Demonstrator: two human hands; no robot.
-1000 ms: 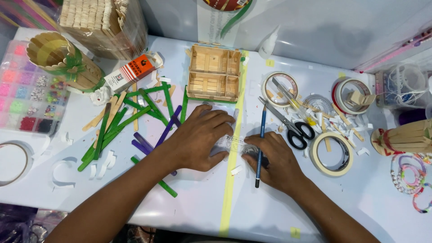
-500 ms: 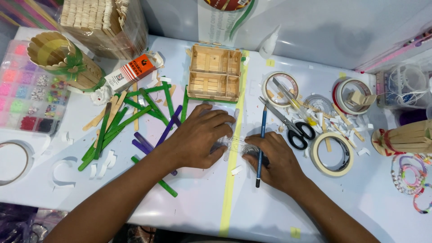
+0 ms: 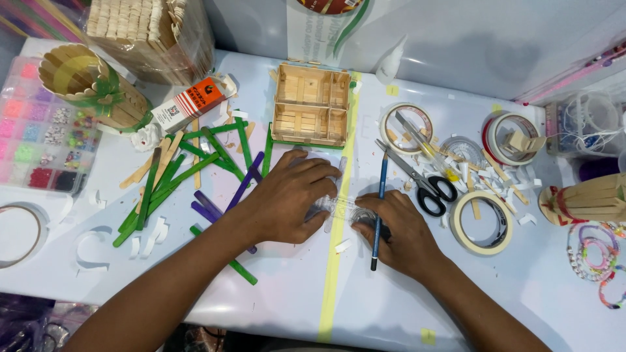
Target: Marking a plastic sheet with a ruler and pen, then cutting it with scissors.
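My left hand (image 3: 290,199) lies flat, fingers spread, pressing a clear plastic ruler (image 3: 339,207) onto the white table (image 3: 287,293). My right hand (image 3: 398,231) rests beside it and holds a dark blue pencil (image 3: 378,202) that points away from me, its tip near the ruler's edge. What lies under the ruler is hidden by my hands. Just beyond my fingers stands a small open box built of craft sticks (image 3: 311,104). Green and purple craft sticks (image 3: 189,176) lie scattered to the left of my left hand.
Black-handled scissors (image 3: 424,182), several tape rolls (image 3: 482,221) and paper scraps lie at the right. A glue tube (image 3: 189,104), a stick-built cup (image 3: 91,88), a bead organiser (image 3: 32,130) and a stick stack (image 3: 143,32) are at the left. A yellow tape line (image 3: 336,261) runs down the table.
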